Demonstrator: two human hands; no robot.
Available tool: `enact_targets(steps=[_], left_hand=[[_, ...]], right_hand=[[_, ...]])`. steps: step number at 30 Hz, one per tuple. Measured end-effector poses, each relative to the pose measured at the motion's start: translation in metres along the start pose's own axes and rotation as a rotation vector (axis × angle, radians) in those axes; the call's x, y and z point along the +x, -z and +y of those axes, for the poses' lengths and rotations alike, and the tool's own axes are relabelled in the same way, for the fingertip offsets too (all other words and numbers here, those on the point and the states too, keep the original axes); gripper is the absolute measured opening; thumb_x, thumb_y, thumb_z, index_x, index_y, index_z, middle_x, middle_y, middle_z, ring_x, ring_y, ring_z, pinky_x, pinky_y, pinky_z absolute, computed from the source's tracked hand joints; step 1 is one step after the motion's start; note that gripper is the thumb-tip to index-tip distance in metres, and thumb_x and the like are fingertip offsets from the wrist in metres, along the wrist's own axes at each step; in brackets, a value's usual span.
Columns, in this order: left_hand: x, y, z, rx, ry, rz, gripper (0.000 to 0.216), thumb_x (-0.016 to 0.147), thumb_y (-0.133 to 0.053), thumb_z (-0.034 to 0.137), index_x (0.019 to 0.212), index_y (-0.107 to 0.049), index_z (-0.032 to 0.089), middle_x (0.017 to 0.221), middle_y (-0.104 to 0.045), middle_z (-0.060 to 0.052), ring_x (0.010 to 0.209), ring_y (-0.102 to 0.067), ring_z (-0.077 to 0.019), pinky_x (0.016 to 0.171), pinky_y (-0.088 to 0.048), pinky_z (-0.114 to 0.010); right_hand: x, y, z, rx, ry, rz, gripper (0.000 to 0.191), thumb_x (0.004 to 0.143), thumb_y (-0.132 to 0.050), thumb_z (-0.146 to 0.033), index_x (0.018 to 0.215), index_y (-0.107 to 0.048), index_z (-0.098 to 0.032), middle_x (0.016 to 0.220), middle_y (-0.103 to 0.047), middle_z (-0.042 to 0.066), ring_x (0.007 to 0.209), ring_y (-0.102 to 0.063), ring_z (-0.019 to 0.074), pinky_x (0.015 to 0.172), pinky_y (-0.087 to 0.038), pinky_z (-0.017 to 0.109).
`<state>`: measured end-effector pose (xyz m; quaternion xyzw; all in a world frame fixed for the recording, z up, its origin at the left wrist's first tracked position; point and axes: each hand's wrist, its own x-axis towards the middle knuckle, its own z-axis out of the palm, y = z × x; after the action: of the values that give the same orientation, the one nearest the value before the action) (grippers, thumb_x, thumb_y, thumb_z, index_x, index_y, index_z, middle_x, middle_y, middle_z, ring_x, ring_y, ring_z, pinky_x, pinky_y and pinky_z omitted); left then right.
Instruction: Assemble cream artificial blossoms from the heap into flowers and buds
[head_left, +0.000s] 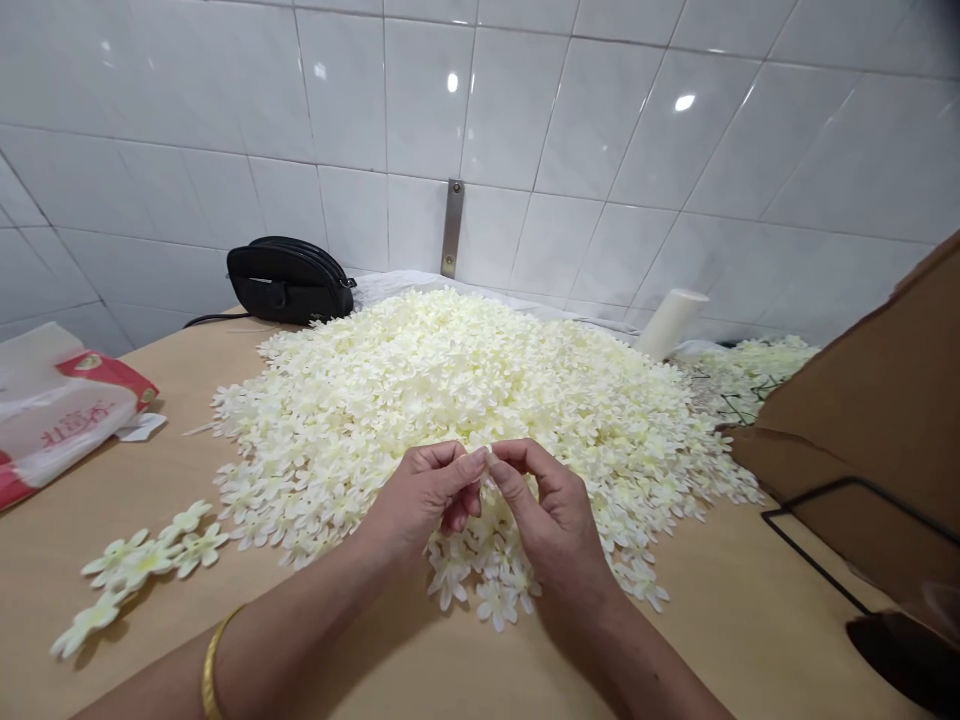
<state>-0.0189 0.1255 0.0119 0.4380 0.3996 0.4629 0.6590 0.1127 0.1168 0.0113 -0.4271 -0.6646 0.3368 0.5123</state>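
A large heap of pale cream artificial flowers (450,370) lies in front of me, with loose blossoms around its near edge. Over that edge, my left hand (435,490) pinches with thumb and forefinger, its other fingers curled. My right hand (551,510) is pinched too, and its fingertips meet those of the left. Between the fingertips shows a tiny whitish bit (488,453), apparently part of an artificial flower; the fingers cover most of it. Several blossoms (496,603) show just below and between both hands. A gold bangle (212,660) circles my left forearm.
Left of the heap lie a cluster of blossoms (146,560) and a red-and-white plastic packet (67,410). A black bag (289,280) stands at the back left, a white roll (670,323) at the back right. Brown cardboard (870,420) and a black wire frame (814,490) border the right side.
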Motion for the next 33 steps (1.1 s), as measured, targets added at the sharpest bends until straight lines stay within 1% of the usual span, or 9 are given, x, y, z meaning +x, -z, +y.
enact_targets(steps=[3, 7, 11, 15, 20, 22, 27, 30, 33], left_hand=[[0.001, -0.001, -0.001, -0.045, 0.011, -0.018, 0.031, 0.069, -0.064, 0.038, 0.057, -0.05, 0.013, 0.048, -0.054, 0.001, 0.036, -0.042, -0.0038, 0.037, -0.027, -0.016], [0.002, -0.003, -0.001, -0.145, 0.02, -0.116, 0.03, 0.075, -0.057, 0.039, 0.063, -0.056, 0.012, 0.054, -0.057, -0.002, 0.041, -0.049, -0.0065, 0.039, -0.035, -0.017], [0.002, -0.004, -0.001, -0.2, 0.021, -0.161, 0.021, 0.074, -0.06, 0.03, 0.065, -0.057, 0.012, 0.061, -0.06, -0.003, 0.046, -0.053, -0.0074, 0.043, -0.04, -0.018], [0.003, -0.001, -0.001, -0.212, 0.018, -0.11, 0.012, 0.07, -0.064, 0.02, 0.066, -0.056, 0.012, 0.06, -0.06, -0.002, 0.046, -0.052, -0.0067, 0.044, -0.04, -0.017], [0.004, 0.002, 0.0, -0.237, 0.006, -0.028, 0.01, 0.07, -0.064, 0.019, 0.068, -0.057, 0.012, 0.06, -0.061, -0.002, 0.046, -0.052, -0.0069, 0.045, -0.04, -0.017], [0.005, 0.003, 0.0, -0.24, 0.01, -0.017, 0.011, 0.069, -0.065, 0.02, 0.069, -0.057, 0.012, 0.06, -0.062, -0.003, 0.046, -0.052, -0.0069, 0.045, -0.04, -0.017], [0.004, 0.004, 0.002, -0.219, 0.012, 0.002, 0.014, 0.066, -0.068, 0.022, 0.071, -0.058, 0.013, 0.059, -0.061, -0.001, 0.046, -0.052, -0.0063, 0.044, -0.038, -0.016], [0.002, 0.004, 0.003, -0.212, 0.0, 0.014, 0.018, 0.062, -0.071, 0.021, 0.075, -0.06, 0.014, 0.058, -0.061, 0.0, 0.045, -0.052, -0.0067, 0.043, -0.037, -0.017], [0.001, 0.004, 0.002, -0.19, -0.015, -0.01, 0.02, 0.061, -0.072, 0.021, 0.076, -0.061, 0.014, 0.058, -0.061, 0.0, 0.046, -0.052, -0.0072, 0.045, -0.038, -0.018]], right_hand=[[0.0, -0.001, -0.001, 0.051, -0.001, 0.033, 0.014, 0.078, -0.053, -0.03, 0.084, -0.056, -0.018, 0.073, -0.058, 0.001, 0.07, -0.055, 0.0141, 0.065, -0.044, 0.025], [0.001, 0.002, 0.0, 0.193, -0.063, 0.027, 0.01, 0.077, -0.054, -0.029, 0.082, -0.052, -0.02, 0.063, -0.053, -0.004, 0.057, -0.052, 0.0107, 0.057, -0.043, 0.023], [0.003, 0.007, 0.002, 0.175, -0.076, 0.066, 0.011, 0.076, -0.057, -0.028, 0.078, -0.051, -0.02, 0.063, -0.053, -0.003, 0.062, -0.051, 0.0111, 0.062, -0.042, 0.024], [0.003, 0.008, 0.003, 0.16, -0.07, 0.065, 0.011, 0.076, -0.055, -0.029, 0.078, -0.05, -0.02, 0.068, -0.052, -0.002, 0.065, -0.05, 0.0118, 0.062, -0.042, 0.024], [0.005, 0.012, 0.006, 0.143, -0.058, 0.153, 0.011, 0.076, -0.056, -0.029, 0.078, -0.049, -0.02, 0.07, -0.05, -0.001, 0.069, -0.049, 0.0127, 0.065, -0.04, 0.024], [0.006, 0.014, 0.006, 0.159, -0.07, 0.154, 0.012, 0.077, -0.055, -0.03, 0.08, -0.049, -0.02, 0.07, -0.05, -0.001, 0.069, -0.049, 0.0126, 0.065, -0.04, 0.024], [0.005, 0.015, 0.001, 0.091, -0.085, 0.158, 0.025, 0.079, -0.051, -0.031, 0.103, -0.05, -0.022, 0.076, -0.052, -0.001, 0.07, -0.05, 0.013, 0.064, -0.041, 0.025], [0.004, 0.014, 0.0, -0.04, -0.041, 0.126, 0.015, 0.081, -0.047, -0.027, 0.092, -0.057, -0.021, 0.078, -0.055, 0.001, 0.073, -0.051, 0.0138, 0.066, -0.04, 0.025], [0.004, 0.014, 0.001, -0.124, 0.007, 0.069, 0.015, 0.082, -0.046, -0.026, 0.084, -0.059, -0.019, 0.084, -0.059, 0.003, 0.081, -0.054, 0.016, 0.072, -0.04, 0.026]])
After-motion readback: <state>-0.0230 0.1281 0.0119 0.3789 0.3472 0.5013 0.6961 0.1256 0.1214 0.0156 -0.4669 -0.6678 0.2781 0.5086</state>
